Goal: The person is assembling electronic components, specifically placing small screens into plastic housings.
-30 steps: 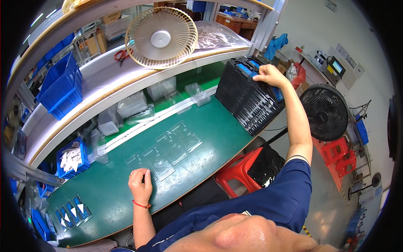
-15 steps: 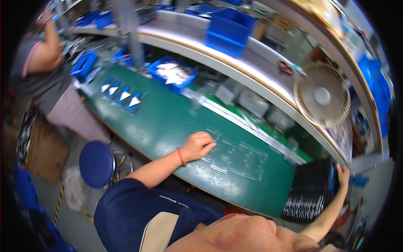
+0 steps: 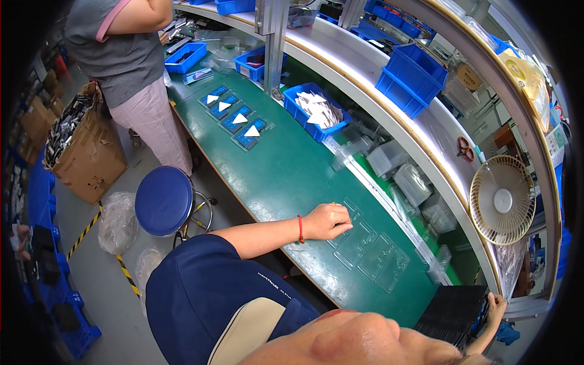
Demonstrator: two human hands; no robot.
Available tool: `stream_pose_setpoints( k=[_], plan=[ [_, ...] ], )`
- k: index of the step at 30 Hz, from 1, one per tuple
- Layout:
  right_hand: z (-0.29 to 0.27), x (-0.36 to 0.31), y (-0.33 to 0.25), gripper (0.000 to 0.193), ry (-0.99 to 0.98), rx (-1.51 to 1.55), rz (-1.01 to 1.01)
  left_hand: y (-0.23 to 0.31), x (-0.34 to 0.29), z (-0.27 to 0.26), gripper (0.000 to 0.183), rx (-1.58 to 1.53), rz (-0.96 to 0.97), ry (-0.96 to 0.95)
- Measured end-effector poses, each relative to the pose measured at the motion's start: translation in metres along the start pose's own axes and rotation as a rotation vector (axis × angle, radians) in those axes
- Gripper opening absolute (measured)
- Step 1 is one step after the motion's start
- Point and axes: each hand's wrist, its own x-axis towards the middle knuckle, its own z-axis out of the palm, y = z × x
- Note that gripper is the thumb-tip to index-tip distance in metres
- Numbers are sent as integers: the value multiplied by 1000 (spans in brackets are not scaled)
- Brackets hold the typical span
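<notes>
My left hand (image 3: 328,221), with a red cord at the wrist, is closed above the green table, its fingers curled in. It is beside a row of clear plastic blister trays (image 3: 380,255). Whether a tray edge is between its fingers is hidden. At the table's right end stands a black ribbed tray (image 3: 449,313). My right hand (image 3: 496,307) has its fingers closed round that tray's far right edge. Farther left on the table lie several blue panels (image 3: 233,118) in clear trays, each with a white triangular piece on top.
A blue bin (image 3: 317,117) of white pieces stands along the table's back. A shelf above carries stacked blue bins (image 3: 409,82), scissors (image 3: 465,149) and a fan (image 3: 502,199). A co-worker (image 3: 131,61) stands at the far left, near a blue stool (image 3: 164,201) and a cardboard box (image 3: 91,143).
The view has swung, so the table and bins sit farther right and more of the floor shows. My left hand stays by the clear trays; my right hand remains at the black tray.
</notes>
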Motion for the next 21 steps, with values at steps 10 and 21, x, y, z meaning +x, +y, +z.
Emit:
stream_pose_setpoints(
  k=[10,21],
  plan=[
    [22,-1,-8,37,99,-73,-130,-4,-1,2,12,-1,-2,6],
    [18,-6,-5,46,115,-220,-83,1,-2,1,13,-30,-17,32]
  ],
)
